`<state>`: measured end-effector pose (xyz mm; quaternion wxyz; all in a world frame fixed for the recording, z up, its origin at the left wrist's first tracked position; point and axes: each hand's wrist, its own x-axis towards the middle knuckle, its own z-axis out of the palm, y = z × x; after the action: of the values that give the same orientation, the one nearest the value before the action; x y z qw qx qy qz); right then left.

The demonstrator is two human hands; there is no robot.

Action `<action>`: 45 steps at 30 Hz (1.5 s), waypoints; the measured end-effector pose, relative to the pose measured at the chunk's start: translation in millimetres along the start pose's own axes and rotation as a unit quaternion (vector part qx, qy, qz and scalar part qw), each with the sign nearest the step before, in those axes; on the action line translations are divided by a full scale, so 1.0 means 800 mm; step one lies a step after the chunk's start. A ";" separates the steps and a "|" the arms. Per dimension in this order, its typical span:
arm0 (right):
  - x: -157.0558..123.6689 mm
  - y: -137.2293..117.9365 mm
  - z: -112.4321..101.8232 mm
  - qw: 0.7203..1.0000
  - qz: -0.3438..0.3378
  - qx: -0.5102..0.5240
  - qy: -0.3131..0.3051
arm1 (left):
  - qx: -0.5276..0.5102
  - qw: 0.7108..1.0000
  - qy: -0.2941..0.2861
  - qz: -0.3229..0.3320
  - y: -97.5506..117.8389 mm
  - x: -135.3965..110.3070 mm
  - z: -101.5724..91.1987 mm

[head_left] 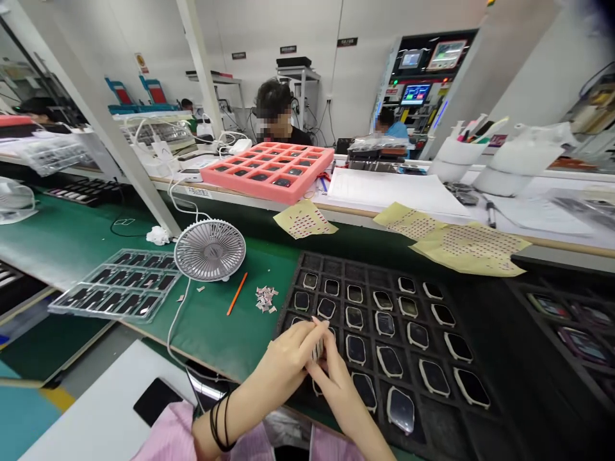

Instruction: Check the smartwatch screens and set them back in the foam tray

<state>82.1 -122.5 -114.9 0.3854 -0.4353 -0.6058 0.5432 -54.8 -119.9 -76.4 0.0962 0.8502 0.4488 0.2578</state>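
My left hand (293, 349) and my right hand (331, 365) meet over the near left part of a black foam tray (442, 419). Their fingers are closed together around a small pale striped piece (318, 349). Most of that piece is hidden by the fingers, so its kind is unclear. Around and beyond the hands, the tray's compartments hold several smartwatch cases with dark screens, such as a watch (400, 410) at the near side. Left of the tray lie a small heap of pale label-like bits (266, 299) and an orange stick (237, 294).
A small grey fan (210, 250) stands beside a clear tray of dark parts (120, 285). Its white cable crosses the green bench. On the raised shelf sit a pink foam tray (307, 182) and papers (384, 190); yellow sticker sheets (471, 246) hang over its edge. A person (276, 115) sits opposite.
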 end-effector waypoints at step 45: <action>0.022 -0.038 0.004 0.887 -0.015 0.433 0.157 | -0.530 0.745 0.262 -0.308 0.010 0.041 0.016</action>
<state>70.0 -107.6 -85.1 0.6337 -0.2952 -0.2484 0.6705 -27.2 -96.6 -72.1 0.4842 0.3762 0.4851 0.6234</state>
